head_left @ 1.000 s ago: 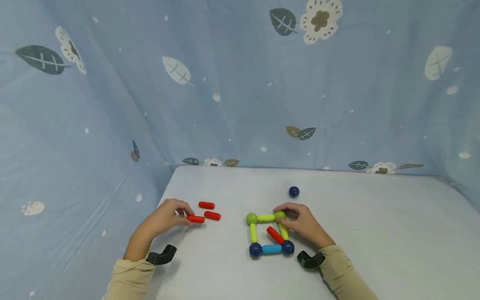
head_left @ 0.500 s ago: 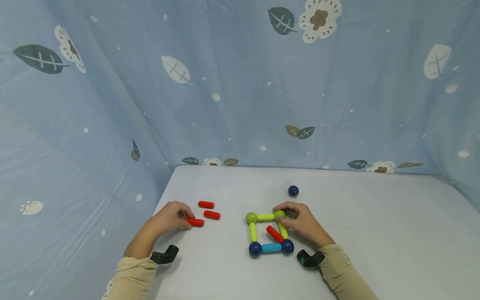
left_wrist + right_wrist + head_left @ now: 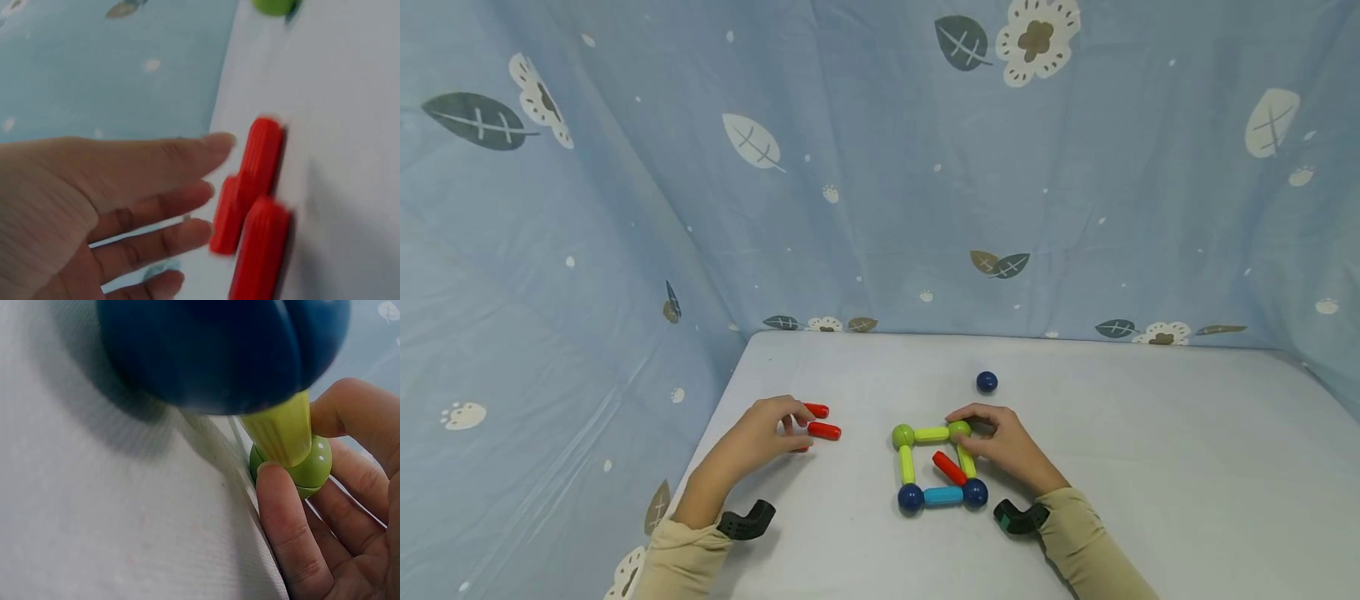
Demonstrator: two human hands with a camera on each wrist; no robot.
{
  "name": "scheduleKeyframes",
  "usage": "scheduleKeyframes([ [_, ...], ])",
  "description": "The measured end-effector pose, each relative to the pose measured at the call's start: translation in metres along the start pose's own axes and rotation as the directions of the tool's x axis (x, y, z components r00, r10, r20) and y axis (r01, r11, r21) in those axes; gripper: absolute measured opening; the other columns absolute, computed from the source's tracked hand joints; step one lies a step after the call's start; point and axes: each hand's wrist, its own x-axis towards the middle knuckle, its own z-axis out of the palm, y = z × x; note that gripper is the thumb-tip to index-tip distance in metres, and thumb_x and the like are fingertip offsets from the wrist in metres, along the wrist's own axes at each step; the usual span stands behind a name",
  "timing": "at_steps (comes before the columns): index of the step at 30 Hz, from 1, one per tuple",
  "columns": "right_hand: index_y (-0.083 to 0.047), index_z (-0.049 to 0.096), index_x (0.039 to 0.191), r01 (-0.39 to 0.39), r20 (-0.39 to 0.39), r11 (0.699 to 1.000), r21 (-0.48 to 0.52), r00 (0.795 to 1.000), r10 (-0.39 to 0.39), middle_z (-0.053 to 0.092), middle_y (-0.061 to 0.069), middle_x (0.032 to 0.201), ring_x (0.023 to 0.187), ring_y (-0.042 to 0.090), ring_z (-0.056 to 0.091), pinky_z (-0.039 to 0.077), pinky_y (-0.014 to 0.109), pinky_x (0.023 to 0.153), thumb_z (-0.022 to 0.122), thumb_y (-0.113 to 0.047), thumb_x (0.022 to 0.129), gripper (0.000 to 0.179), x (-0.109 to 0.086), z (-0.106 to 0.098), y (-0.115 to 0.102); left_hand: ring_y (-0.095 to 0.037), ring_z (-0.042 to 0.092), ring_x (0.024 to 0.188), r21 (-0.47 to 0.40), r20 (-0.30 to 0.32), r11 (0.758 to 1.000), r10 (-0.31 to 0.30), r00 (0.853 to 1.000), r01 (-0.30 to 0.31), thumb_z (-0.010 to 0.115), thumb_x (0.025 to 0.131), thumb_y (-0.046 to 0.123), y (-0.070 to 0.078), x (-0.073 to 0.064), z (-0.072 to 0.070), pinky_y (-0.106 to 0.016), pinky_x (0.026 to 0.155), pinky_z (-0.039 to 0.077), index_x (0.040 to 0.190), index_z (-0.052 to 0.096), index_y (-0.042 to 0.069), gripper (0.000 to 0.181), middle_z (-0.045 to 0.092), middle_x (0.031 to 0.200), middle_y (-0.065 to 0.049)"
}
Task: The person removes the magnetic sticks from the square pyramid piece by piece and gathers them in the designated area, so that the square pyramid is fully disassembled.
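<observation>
My left hand (image 3: 767, 433) hovers over several red magnetic rods with thumb and fingers apart, holding nothing. Nearest its fingertips lies the middle red rod (image 3: 825, 431); the other two, a far red rod (image 3: 817, 410) and a near red rod (image 3: 802, 450), are partly hidden behind the fingers. At a four-sided frame of balls and rods, my right hand (image 3: 1003, 442) pinches the green ball (image 3: 317, 465) where it meets a yellow-green rod (image 3: 284, 428). One red rod (image 3: 950, 468) slants inside the frame, touching the dark blue corner ball (image 3: 975, 493).
The frame's other corners are a green ball (image 3: 903, 436) and a dark blue ball (image 3: 911, 498), with a light blue rod (image 3: 943, 497) along the near side. A loose dark blue ball (image 3: 987, 382) sits farther back on the white table (image 3: 1120, 450). Patterned blue cloth (image 3: 880, 208) hangs behind.
My left hand has left the near red rod, which it held or touched earlier, and moved right over the rods. The right hand stays at the green ball.
</observation>
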Motion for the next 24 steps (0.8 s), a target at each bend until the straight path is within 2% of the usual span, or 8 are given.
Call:
scheduleKeyframes([
  [4,-0.018,0.076,0.114,0.005,-0.004,1.000,0.007,1.000,-0.005,0.075,-0.001,0.119,0.118,0.025,0.067,0.052,0.045,0.106,0.076,-0.019,0.093,0.021,-0.001,-0.001,0.001,-0.007,0.060,0.082,0.007,-0.003,0.996,0.087,0.996,-0.087,0.083,0.087,0.018,0.018,0.005,0.013,-0.026,0.073,0.053,0.107,0.075,0.012,0.023,0.073,0.100,0.002],
  [7,-0.019,0.076,0.114,0.004,0.004,1.000,0.008,1.000,-0.004,0.074,-0.001,0.119,0.117,0.023,0.066,0.052,0.040,0.105,0.076,-0.019,0.093,0.021,-0.001,-0.001,0.003,-0.012,0.065,0.088,-0.010,0.008,0.990,0.139,0.990,-0.139,0.080,0.090,0.021,0.037,0.009,0.024,-0.033,0.081,0.057,0.110,0.075,0.012,0.022,0.074,0.104,0.000],
  [12,-0.018,0.076,0.114,0.011,0.004,1.000,-0.012,1.000,-0.011,0.074,-0.001,0.119,0.116,0.023,0.067,0.053,0.040,0.103,0.076,-0.019,0.093,0.021,0.000,-0.006,0.002,-0.020,0.066,0.104,-0.043,0.066,0.985,0.172,0.983,-0.170,0.078,0.094,0.027,0.079,0.022,0.045,-0.041,0.091,0.058,0.123,0.072,0.016,0.032,0.071,0.117,0.000],
  [17,-0.017,0.076,0.115,0.033,-0.004,0.999,-0.013,0.999,-0.033,0.075,-0.002,0.118,0.116,0.024,0.068,0.052,0.040,0.104,0.076,-0.019,0.093,0.022,-0.002,-0.007,0.003,-0.016,0.062,0.116,0.055,0.159,0.977,0.193,0.968,-0.204,0.076,0.095,0.034,0.121,0.042,0.067,-0.037,0.102,0.054,0.128,0.070,0.019,0.038,0.068,0.124,0.003],
  [20,-0.019,0.076,0.115,0.039,-0.005,0.999,0.001,0.999,-0.039,0.075,-0.002,0.119,0.118,0.024,0.068,0.052,0.040,0.104,0.076,-0.019,0.094,0.021,-0.002,-0.005,0.007,-0.013,0.061,0.114,0.132,0.202,0.962,0.211,0.957,-0.240,0.076,0.094,0.040,0.132,0.050,0.080,-0.035,0.100,0.053,0.126,0.071,0.021,0.038,0.068,0.123,0.004],
  [24,-0.020,0.076,0.117,0.042,0.011,0.999,0.002,0.999,-0.042,0.074,-0.001,0.122,0.122,0.025,0.066,0.051,0.041,0.105,0.076,-0.022,0.094,0.022,0.001,-0.005,0.007,-0.007,0.059,0.102,0.204,0.247,0.941,0.218,0.944,-0.270,0.076,0.092,0.046,0.131,0.053,0.097,-0.031,0.091,0.048,0.121,0.072,0.025,0.036,0.068,0.113,0.010],
])
